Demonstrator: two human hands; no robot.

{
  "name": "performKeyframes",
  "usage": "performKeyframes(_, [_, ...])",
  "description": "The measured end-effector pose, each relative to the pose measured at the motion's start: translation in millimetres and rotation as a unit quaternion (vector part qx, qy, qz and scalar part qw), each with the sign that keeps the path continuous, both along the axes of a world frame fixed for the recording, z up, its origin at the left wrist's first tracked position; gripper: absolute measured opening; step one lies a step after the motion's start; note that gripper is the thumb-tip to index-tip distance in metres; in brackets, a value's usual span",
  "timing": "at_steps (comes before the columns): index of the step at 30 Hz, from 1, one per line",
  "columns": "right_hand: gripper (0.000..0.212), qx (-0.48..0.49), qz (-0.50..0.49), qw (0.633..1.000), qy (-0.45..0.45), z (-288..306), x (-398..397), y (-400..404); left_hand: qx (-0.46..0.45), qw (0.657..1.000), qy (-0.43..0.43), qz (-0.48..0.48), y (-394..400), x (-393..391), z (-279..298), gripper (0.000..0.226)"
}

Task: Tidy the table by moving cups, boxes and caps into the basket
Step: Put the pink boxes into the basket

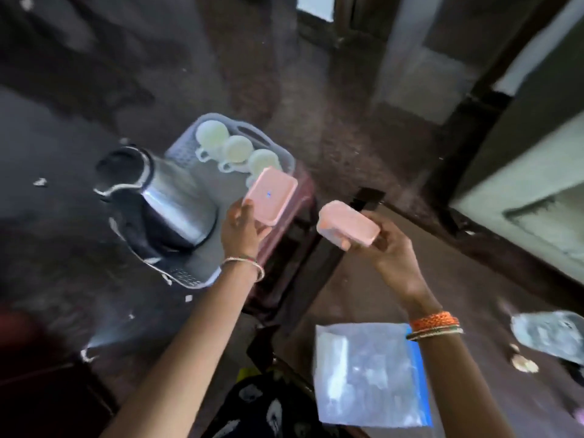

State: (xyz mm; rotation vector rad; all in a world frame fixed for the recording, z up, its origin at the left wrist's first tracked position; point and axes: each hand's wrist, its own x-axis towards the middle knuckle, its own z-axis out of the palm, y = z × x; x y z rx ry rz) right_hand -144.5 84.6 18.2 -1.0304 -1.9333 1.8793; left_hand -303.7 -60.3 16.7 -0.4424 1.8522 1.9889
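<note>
Two pink boxes in play. Left hand (241,227) closed round the near end of one box (271,199), held just left of frame centre, above the right edge of the basket (177,150); thumb on top, fingers beneath. Right hand (384,248) wrapped round the second box (347,227), held tilted a little right of centre, above the gap between basket and tabletop (363,295); fingers underneath, thumb along the far side.

Probably light, stiff plastic, thin-walled and smooth, so likely a bit slippery; no sign of weight in either wrist. Best held across the short sides at the rim, as now, with no need for a hard squeeze. Hardly fragile, though a loose lid could pop off if dropped. Whether lids are fastened: cannot tell, frame blurred.

In the basket, upper left of centre: three white cups (237,149) in a row along the far side, touching or nearly so. Left of centre, a steel jug (164,197) stands tall on the basket's near half with a dark cloth (139,235) at its base. Free room looks limited to the strip between cups and jug, so placing there calls for lowering clear of the cup handles and the jug's wall.

Lower right on the tabletop: a clear zip bag (366,374) with a blue edge, near the right wrist, and another crumpled bag (550,336) at the right edge. Neither in the way.
</note>
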Motion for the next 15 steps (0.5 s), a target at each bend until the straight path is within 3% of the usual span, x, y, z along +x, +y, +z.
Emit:
performKeyframes(4, [0.064, 0.007, 0.064, 0.997, -0.031, -8, -46, -18, -0.037, 0.998, 0.050, -0.005, -28, -33, -15, 0.017])
performKeyframes(8, [0.059, 0.009, 0.027, 0.999, -0.038, -7, -84, -26, -0.120, 0.991, 0.027, -0.043, -41, -58, -41, 0.021])
performKeyframes(12, [0.049, 0.017, 0.013, 0.999, -0.035, -1, -116, -30, -0.223, 0.959, 0.043, -0.171, -40, -64, -66, 0.024])
performKeyframes(15, [0.042, 0.040, 0.023, 0.998, -0.031, 2, -133, -31, -0.245, 0.944, 0.051, -0.214, -39, -69, -72, 0.025])
